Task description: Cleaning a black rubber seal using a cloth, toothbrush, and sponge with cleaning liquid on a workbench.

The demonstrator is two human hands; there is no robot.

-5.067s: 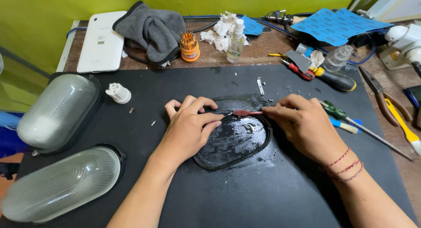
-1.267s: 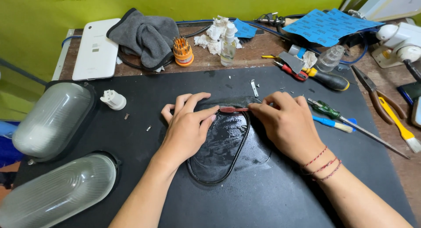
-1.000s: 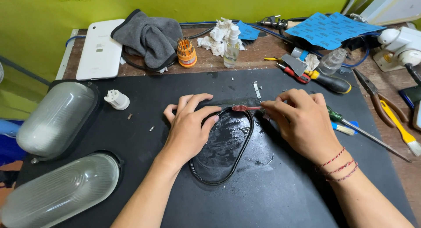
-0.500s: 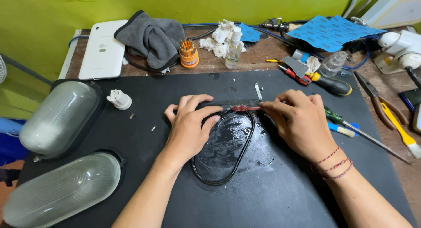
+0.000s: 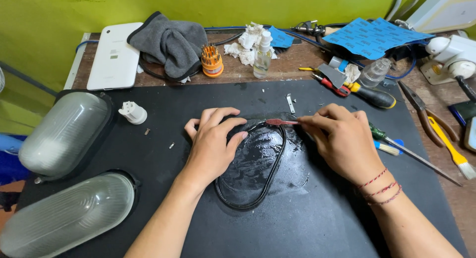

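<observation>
While the left hand [image 5: 213, 146] lies flat, fingers spread, on the black oval gasket [image 5: 253, 166] at mat [image 5: 317, 213] centre, the right hand [image 5: 342, 144], at 3 o'clock of it, pinches a red-tipped brush [image 5: 281, 122] against the gasket's 12 o'clock edge. At 11 o'clock, an orange holder [image 5: 212, 62] contains screwdriver bits; beside it stands a clear spray bottle [image 5: 262, 50], contents indiscernible.

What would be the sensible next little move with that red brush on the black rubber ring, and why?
Probably a short stroke of the red brush further along the black rubber ring. The right hand has its bristles at the ring's top curve, the left hand pins the ring flat, and the black mat inside looks wet, so the rest likely awaits scrubbing.
</observation>
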